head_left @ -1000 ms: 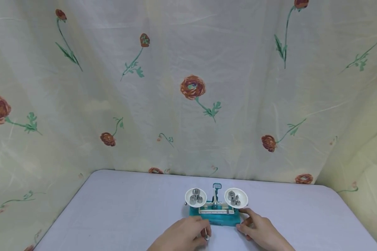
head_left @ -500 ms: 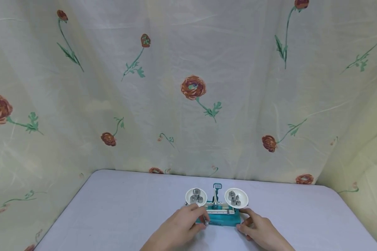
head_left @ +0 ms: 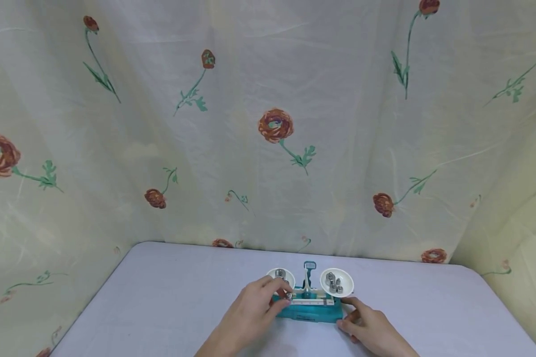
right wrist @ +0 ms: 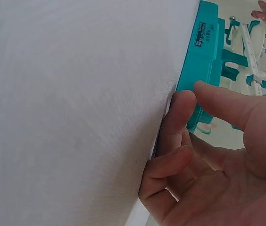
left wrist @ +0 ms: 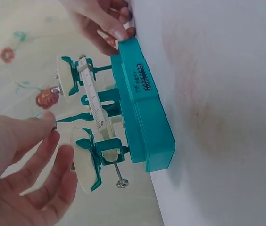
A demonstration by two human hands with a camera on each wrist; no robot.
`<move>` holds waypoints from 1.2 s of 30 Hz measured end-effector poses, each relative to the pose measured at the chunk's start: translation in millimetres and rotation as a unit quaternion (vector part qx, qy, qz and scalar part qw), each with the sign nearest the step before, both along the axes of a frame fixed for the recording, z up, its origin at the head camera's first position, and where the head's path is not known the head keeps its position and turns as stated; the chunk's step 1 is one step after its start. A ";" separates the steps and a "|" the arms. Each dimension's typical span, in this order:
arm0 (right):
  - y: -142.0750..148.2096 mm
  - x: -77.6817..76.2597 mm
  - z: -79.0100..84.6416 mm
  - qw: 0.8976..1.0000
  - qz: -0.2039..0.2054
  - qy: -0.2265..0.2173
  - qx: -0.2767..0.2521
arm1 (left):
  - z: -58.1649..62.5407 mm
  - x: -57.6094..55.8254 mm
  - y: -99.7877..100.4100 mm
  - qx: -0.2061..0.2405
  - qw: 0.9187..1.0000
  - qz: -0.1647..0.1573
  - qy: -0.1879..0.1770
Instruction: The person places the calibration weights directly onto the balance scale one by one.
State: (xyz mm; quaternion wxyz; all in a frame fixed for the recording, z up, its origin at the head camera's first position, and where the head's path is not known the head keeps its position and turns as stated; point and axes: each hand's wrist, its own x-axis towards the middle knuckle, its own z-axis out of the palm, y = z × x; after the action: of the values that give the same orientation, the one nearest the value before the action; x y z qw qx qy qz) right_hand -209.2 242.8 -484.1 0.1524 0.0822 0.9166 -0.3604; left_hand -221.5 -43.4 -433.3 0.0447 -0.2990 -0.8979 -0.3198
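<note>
A balance scale with a teal base (head_left: 310, 313) and two white pans stands on the table. My left hand (head_left: 250, 307) pinches a small metal weight (head_left: 289, 296) between thumb and finger, raised at the near edge of the left pan (head_left: 272, 272). Part of that pan and its weights are hidden behind the hand. The right pan (head_left: 348, 285) bears several metal weights (head_left: 333, 283). My right hand (head_left: 369, 325) grips the right end of the base, its thumb (right wrist: 218, 96) at the front corner and other fingers curled near the tabletop.
A white-covered table (head_left: 169, 297) carries the scale close to its middle. Behind and beside it hangs a pale curtain (head_left: 330, 148) with printed flowers. The scale's upright pointer (head_left: 309, 270) rises between the pans, and an adjusting screw (left wrist: 122, 182) juts from the beam's end.
My left hand has moved forward with the weight, from the table in front of the base up to the left pan. The right hand keeps its place at the base.
</note>
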 end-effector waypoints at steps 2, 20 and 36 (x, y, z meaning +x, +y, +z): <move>0.1 0.0 0.3 1.000 -0.001 0.000 -0.002 | 0.3 0.6 0.5 -0.001 0.999 0.028 0.021; 1.1 -1.1 -0.8 1.000 -0.007 0.000 -0.010 | -6.6 2.7 10.0 -0.032 0.987 0.110 0.111; 1.2 -2.0 -2.1 1.000 -0.004 -0.001 -0.013 | -7.0 2.8 17.8 -0.078 0.979 0.155 0.111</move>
State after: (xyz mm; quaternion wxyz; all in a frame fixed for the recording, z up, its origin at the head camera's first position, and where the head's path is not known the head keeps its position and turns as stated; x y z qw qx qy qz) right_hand -211.1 244.0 -486.2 0.1531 0.0848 0.9114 -0.3726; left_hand -218.7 -25.6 -440.3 0.1699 -0.1926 -0.9449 -0.2030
